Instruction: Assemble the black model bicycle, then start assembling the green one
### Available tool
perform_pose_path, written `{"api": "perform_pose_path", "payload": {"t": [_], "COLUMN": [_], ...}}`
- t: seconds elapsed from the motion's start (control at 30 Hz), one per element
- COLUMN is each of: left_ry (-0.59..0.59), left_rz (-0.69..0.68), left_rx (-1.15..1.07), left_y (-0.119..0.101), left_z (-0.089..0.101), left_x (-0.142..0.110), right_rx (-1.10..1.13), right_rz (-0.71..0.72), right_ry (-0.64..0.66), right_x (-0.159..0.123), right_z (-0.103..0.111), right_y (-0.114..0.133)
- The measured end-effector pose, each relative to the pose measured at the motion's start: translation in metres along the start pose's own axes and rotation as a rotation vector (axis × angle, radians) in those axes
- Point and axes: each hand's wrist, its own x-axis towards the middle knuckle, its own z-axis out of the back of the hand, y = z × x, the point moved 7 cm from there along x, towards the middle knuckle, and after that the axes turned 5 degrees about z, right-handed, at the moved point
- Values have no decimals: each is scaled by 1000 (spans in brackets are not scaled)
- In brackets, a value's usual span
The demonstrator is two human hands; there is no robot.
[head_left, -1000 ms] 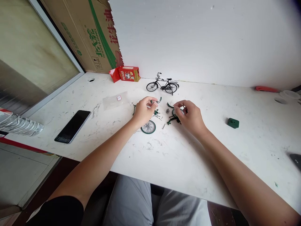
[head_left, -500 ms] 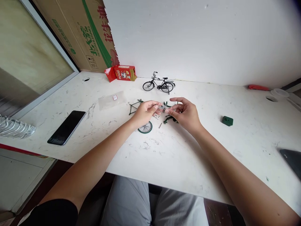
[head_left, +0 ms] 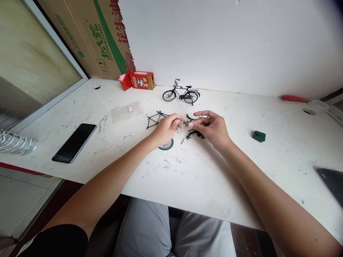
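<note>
Between my two hands, just above the table, is a small silver metal bicycle part (head_left: 183, 123), mostly covered by fingers. My left hand (head_left: 166, 128) pinches its left end with thumb and fingertips. At its right end, my right hand (head_left: 215, 129) has thumb and fingers closed on it, the index finger raised. Under and beside my left hand lie a green miniature bicycle frame (head_left: 152, 120) and a green-rimmed spoked wheel (head_left: 167, 144), partly hidden. Dark green bicycle parts (head_left: 195, 134) lie near my right hand, with a small metal pin (head_left: 182, 141) in front.
An assembled black model bicycle (head_left: 184, 95) stands behind my hands. A red box (head_left: 143, 80), a clear plastic bag (head_left: 124, 113) and a phone (head_left: 75, 143) are leftward. Rightward lie a green block (head_left: 259, 136), a red object (head_left: 294, 98) and a dark object (head_left: 331, 184).
The view has shifted slightly. Both hands keep hold of the silver part, which appears turned a little. My left hand covers more of the wheel.
</note>
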Motion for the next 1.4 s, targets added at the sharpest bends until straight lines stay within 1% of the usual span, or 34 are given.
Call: {"api": "perform_pose_path", "payload": {"t": [0.17, 0.33, 0.53, 0.63, 0.73, 0.83, 1.0, 1.1, 1.17, 1.27, 1.4], "left_ry": [21, 21, 45, 45, 26, 14, 21, 16, 22, 73, 227], "left_rz": [53, 83, 116, 125, 89, 80, 169, 219, 237, 242, 184], "left_rx": [-118, -124, -141, -102, -40, -30, -142, -215, -221, -171, -9], "left_y": [2, -3, 0, -3, -10, -10, -2, 1, 2, -1, -13], "left_z": [-6, -7, -7, -7, -5, -4, -6, -6, -4, 1, 6], "left_x": [2, 1, 1, 0, -2, -3, 0, 0, 1, 1, -2], "right_rx": [-26, -51, -75, -74, -62, -39, -3, -77, -138, -174, -151], "right_rz": [10, 13, 4, 12, 16, 9, 2, 26, 45, 67, 90], "right_ry": [-10, 22, 13, 16, 16, 19, 40, 97, 121, 131, 142], "right_x": [0, 1, 5, 5, 5, 3, 2, 2, 2, 0, -2], "right_z": [1, 0, 1, 1, 0, -1, -4, -7, -9, -11, -15], "right_y": [-2, -6, -13, -14, -14, -14, -12, -10, -7, -3, 3]}}
